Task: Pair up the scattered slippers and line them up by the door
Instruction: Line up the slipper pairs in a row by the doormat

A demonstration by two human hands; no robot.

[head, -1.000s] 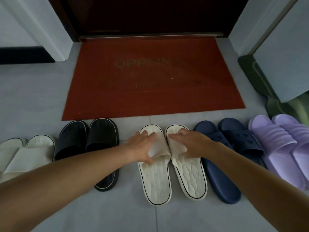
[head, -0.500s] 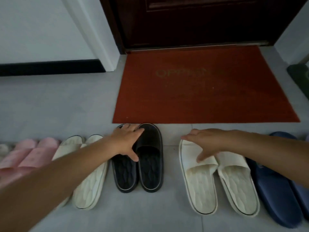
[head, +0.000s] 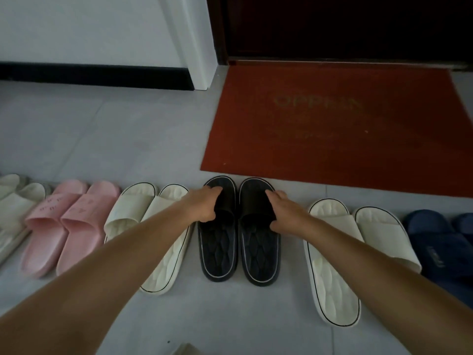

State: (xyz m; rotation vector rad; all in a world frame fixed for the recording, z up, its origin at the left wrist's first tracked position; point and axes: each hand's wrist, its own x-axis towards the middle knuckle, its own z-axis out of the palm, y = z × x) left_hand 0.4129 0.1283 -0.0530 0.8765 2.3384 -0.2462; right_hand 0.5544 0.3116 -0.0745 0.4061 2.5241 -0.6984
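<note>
We hold the pair of black moulded foam slippers (head: 239, 234), toes just short of the red doormat's (head: 332, 129) near edge. Left hand (head: 204, 204) and right hand (head: 282, 210) each curl loosely over a strap. We judge them light, flexible and grippy; straps offer the best hold.

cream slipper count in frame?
5, maybe more past the left edge: far left, two right of the pink pair, two right of the black pair.
</note>
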